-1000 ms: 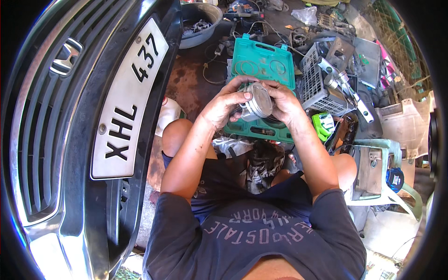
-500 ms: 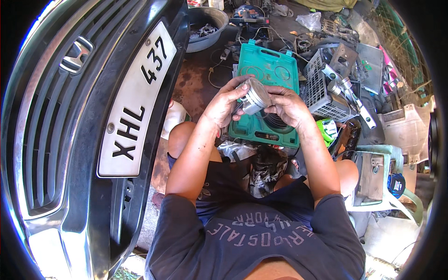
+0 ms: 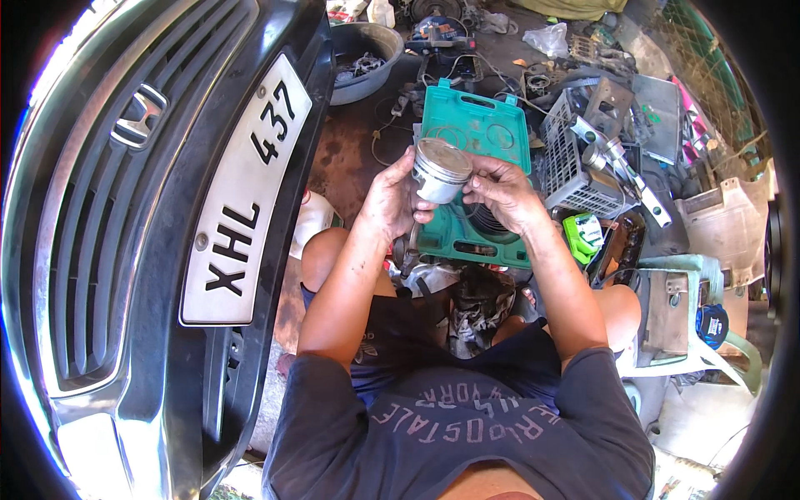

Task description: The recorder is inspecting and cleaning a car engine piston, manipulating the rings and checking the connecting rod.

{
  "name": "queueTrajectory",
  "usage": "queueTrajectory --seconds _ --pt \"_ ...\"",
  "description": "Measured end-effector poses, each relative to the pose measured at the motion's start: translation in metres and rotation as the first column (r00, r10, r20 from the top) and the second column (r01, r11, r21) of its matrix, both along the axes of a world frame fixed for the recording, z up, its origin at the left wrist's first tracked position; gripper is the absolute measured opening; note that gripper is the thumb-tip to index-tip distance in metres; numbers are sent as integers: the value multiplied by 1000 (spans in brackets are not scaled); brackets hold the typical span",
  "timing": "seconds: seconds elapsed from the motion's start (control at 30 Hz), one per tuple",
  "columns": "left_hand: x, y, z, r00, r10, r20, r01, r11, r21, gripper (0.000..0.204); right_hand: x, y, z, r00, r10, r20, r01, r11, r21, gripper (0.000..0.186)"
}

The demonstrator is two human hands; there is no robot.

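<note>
Fingers (image 3: 425,215) of the left hand (image 3: 388,198) cup the piston (image 3: 440,172) while the right hand (image 3: 507,197) pinches its edge, where gentle, even pressure suits.

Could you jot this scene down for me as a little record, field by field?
Held thing: metal piston, flat top up, slightly tilted
Left hand: gripping the piston's left side
Right hand: fingertips at its right edge; firmness of grip unclear
Beneath and beyond hands: open teal case
Person's left: dark car front
Person's right: grey plastic crate
Farther ahead, leftward: grey basin with parts inside
</note>
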State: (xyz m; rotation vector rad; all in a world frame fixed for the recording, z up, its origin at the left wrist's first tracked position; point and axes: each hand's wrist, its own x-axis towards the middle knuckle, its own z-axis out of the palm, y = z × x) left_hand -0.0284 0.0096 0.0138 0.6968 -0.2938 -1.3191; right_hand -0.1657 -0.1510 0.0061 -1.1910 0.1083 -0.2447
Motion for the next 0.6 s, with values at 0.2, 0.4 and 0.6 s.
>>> queueTrajectory --seconds 0.2,0.4,0.6 --pt "1 4 -6 999 -5 45 11 993 -119 59 -2 -4 17 993 4 -118 -40 953 -301 45" --pt "-14 -8 4 751 271 602 -158 959 -234 69 -7 -19 9 998 20 -66 -37 962 -271 51" --pt "-19 -13 -11 248 392 886 -254 909 -330 78 -6 -12 24 998 39 -56 -49 980 -190 62"
